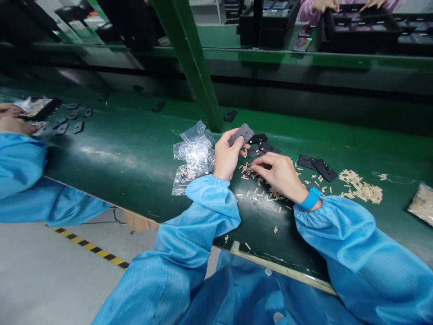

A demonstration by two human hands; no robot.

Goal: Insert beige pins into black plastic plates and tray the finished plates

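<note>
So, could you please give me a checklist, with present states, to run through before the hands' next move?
1. Left hand holds the dark plate: ok.
2. Right hand has its fingertips low over the table, close to the held plate: ok.
3. A piece is pinched in those fingertips: cannot tell, too small to make out.
4. Pale pieces are gathered in one pile: not ok, many lie scattered, a few near the table's front edge.
5. Clear bags lie away from the right hand: ok, they are beside the left.
</note>
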